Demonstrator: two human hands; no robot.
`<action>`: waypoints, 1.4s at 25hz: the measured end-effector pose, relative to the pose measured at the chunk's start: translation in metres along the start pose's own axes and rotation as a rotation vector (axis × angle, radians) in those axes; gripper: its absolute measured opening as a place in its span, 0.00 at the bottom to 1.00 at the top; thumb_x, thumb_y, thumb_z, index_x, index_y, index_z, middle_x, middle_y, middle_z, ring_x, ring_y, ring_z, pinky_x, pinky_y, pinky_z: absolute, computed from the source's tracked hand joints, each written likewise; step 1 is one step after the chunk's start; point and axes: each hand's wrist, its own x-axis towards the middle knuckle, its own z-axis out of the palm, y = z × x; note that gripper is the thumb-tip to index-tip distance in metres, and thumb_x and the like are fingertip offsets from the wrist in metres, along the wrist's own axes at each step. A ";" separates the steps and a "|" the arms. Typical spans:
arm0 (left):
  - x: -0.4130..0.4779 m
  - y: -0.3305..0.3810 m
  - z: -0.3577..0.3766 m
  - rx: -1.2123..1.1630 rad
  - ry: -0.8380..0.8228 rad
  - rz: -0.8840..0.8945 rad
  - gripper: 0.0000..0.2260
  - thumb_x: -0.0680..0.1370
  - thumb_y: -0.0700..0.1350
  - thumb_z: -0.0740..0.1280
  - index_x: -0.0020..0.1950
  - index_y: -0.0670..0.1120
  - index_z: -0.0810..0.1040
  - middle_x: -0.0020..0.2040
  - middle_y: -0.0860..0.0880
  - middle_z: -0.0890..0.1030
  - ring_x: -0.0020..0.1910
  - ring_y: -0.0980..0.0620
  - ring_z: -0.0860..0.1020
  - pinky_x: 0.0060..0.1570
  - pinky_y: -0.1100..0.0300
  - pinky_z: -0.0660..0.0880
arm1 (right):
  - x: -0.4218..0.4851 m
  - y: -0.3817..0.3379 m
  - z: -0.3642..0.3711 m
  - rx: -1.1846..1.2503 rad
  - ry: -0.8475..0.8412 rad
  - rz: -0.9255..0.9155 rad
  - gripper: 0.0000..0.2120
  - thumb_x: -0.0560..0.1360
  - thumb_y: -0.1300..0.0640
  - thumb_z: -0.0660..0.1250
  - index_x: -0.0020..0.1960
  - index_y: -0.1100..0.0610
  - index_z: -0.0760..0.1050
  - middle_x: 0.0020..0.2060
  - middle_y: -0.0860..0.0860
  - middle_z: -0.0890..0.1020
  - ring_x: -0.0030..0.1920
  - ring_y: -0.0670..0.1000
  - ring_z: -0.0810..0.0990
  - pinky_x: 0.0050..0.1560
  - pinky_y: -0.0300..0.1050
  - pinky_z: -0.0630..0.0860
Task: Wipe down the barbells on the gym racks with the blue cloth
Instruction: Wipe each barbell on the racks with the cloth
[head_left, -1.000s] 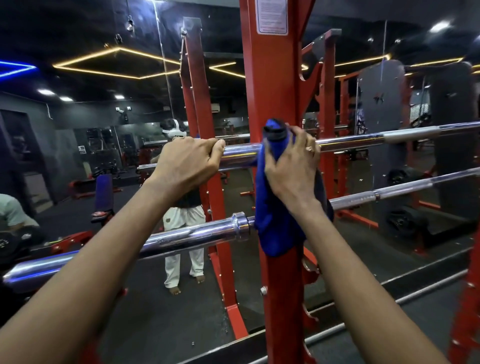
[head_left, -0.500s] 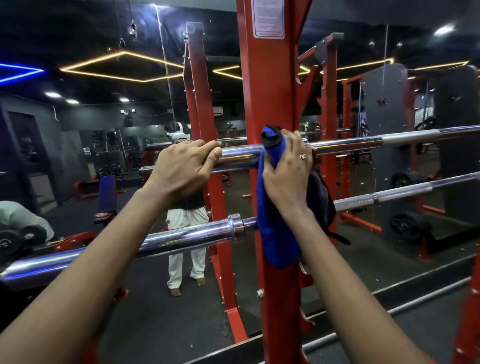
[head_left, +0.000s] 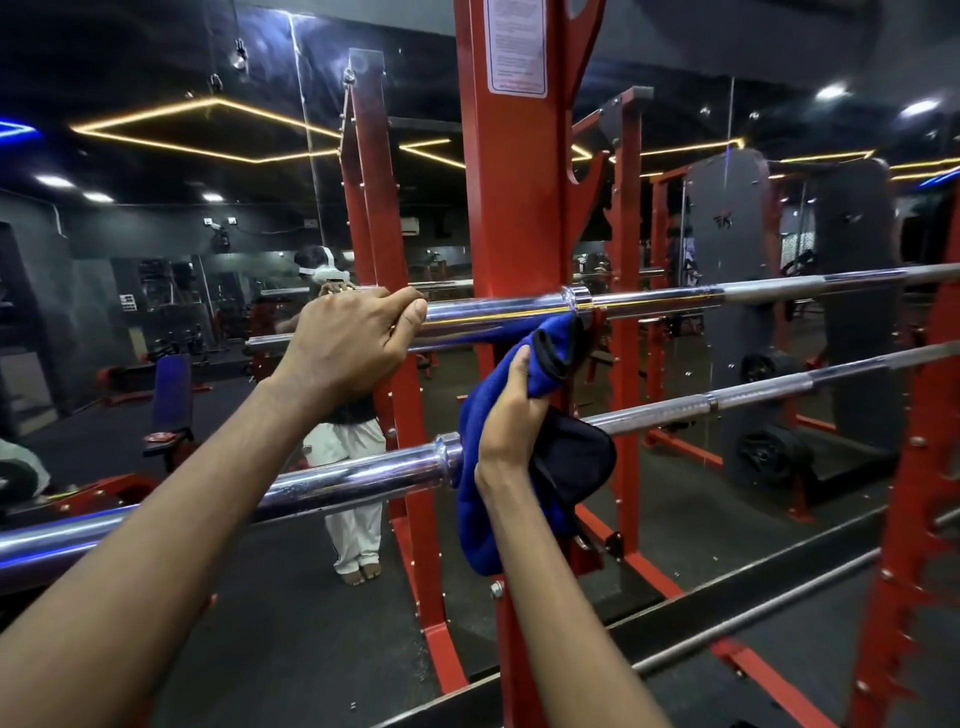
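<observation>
Fingers of the left hand curl over the chrome upper barbell. Fingers of the right hand clamp the blue cloth, bunched and black-edged, just below that bar, before the red rack upright. Count: one cloth; two racked barbells, the lower barbell passing behind the cloth.
</observation>
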 end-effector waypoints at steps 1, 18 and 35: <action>0.000 0.001 0.000 -0.002 -0.003 0.002 0.21 0.83 0.60 0.47 0.59 0.53 0.77 0.51 0.47 0.85 0.47 0.41 0.83 0.40 0.51 0.74 | 0.003 -0.006 0.002 0.113 0.024 0.114 0.20 0.83 0.48 0.64 0.69 0.59 0.76 0.65 0.55 0.82 0.68 0.55 0.79 0.73 0.54 0.72; 0.044 0.065 0.016 -0.072 -0.133 0.123 0.14 0.84 0.55 0.53 0.59 0.48 0.71 0.54 0.44 0.80 0.54 0.39 0.80 0.44 0.48 0.72 | 0.122 -0.126 -0.070 -0.686 0.155 -0.379 0.25 0.77 0.40 0.66 0.63 0.58 0.76 0.59 0.57 0.78 0.59 0.57 0.80 0.65 0.53 0.75; 0.066 0.100 0.038 0.043 -0.010 0.205 0.22 0.78 0.53 0.50 0.61 0.47 0.78 0.57 0.46 0.79 0.58 0.45 0.72 0.59 0.50 0.66 | 0.195 -0.100 -0.073 -0.911 -0.246 -0.736 0.13 0.79 0.51 0.71 0.57 0.57 0.74 0.49 0.51 0.84 0.48 0.52 0.84 0.55 0.59 0.80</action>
